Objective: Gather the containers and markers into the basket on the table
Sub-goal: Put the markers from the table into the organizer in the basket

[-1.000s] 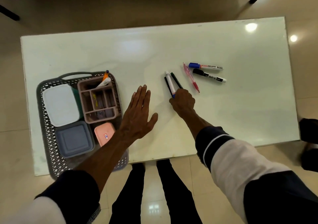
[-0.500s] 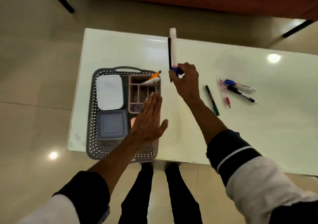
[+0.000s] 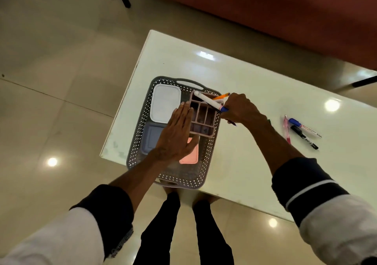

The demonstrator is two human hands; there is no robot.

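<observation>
The table (image 3: 255, 93) has a smooth, glossy pale top that mirrors the ceiling lights. The basket (image 3: 206, 162) looks like grey plastic — its walls pierced in a lattice, matt in finish. Inside it, the white lid (image 3: 165, 105), the blue-grey lid (image 3: 152, 136) and the pink lid (image 3: 190, 156) all look like smooth plastic with a soft sheen, as does the dusty-pink divider tray (image 3: 202, 120). The 3 pens (image 3: 302, 131) lying on the table have shiny plastic barrels. The floor (image 3: 61, 81) is polished tile — highly reflective. The sleeves (image 3: 318, 203) are cloth.

Left hand (image 3: 175, 134) covers the basket (image 3: 140, 122); table (image 3: 244, 158) between lies bare.
</observation>
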